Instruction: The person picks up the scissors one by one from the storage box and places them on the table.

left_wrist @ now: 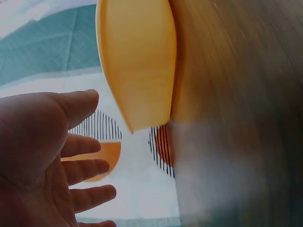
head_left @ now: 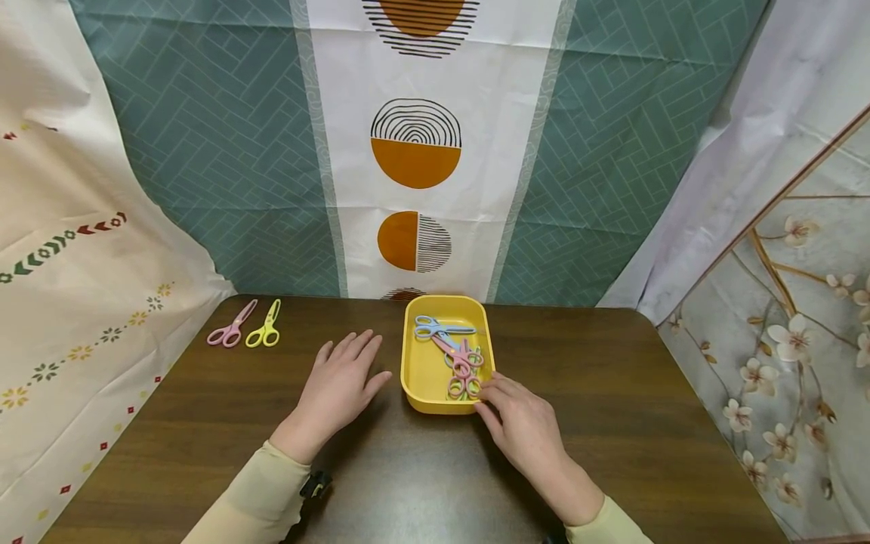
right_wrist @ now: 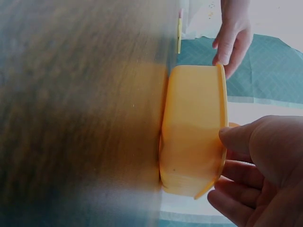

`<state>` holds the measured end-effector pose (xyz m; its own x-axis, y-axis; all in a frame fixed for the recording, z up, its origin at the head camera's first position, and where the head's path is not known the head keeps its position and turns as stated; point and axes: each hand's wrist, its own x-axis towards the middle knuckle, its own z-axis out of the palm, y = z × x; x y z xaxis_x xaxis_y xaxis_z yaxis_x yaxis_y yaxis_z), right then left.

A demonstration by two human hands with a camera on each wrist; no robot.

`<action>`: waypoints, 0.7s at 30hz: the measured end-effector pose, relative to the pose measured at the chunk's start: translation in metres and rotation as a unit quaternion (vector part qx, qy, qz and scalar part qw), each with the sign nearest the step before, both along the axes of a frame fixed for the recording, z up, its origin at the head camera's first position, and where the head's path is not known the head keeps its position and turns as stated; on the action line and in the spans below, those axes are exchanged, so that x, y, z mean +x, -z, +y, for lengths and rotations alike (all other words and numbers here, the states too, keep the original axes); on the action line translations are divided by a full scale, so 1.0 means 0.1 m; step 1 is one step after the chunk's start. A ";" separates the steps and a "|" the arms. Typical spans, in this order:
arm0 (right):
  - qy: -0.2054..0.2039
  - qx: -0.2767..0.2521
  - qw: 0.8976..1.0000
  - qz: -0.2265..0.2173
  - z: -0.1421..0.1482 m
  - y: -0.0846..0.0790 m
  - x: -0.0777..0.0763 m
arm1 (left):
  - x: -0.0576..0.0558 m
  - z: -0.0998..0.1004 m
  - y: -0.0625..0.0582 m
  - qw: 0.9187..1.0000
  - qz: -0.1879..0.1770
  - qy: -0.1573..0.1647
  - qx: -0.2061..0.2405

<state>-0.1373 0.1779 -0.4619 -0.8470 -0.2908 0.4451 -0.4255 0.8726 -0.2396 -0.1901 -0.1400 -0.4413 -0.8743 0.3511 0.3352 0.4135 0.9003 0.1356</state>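
A yellow plastic tray [head_left: 435,406] sits on the table, with several children's scissors inside it. Blue scissors [head_left: 457,329] lie across the far part, and pink scissors [head_left: 462,361] overlap others nearer the front right corner. Green bits show beneath the pink handles, mostly hidden. My right hand [head_left: 526,427] holds the tray's near right corner, thumb on the front rim [right_wrist: 223,135] and fingers round the right side. To the left of the tray, my left hand [head_left: 343,385] is spread palm down with straight fingers, apart from the tray wall [left_wrist: 139,61].
Pink scissors [head_left: 233,326] and yellow-green scissors [head_left: 265,326] lie side by side at the far left of the dark wooden table [head_left: 598,363]. A patterned curtain [head_left: 231,151] hangs behind the table's back edge, with more cloth at both sides.
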 end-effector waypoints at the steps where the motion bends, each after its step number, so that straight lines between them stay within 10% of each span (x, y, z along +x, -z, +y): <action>1: 0.001 0.000 1.000 -0.001 0.00 0.00 0.00 | 0.00 0.03 0.00 1.000 0.003 0.003 -0.001; 21: -0.003 0.000 1.000 0.000 0.01 0.00 -0.01 | 0.07 0.51 -0.03 0.998 0.010 0.063 -0.016</action>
<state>-0.1382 0.1785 -0.4615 -0.8455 -0.2954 0.4448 -0.4301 0.8704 -0.2396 -0.1833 -0.0887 -0.4379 -0.8156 0.4687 0.3392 0.5263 0.8445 0.0987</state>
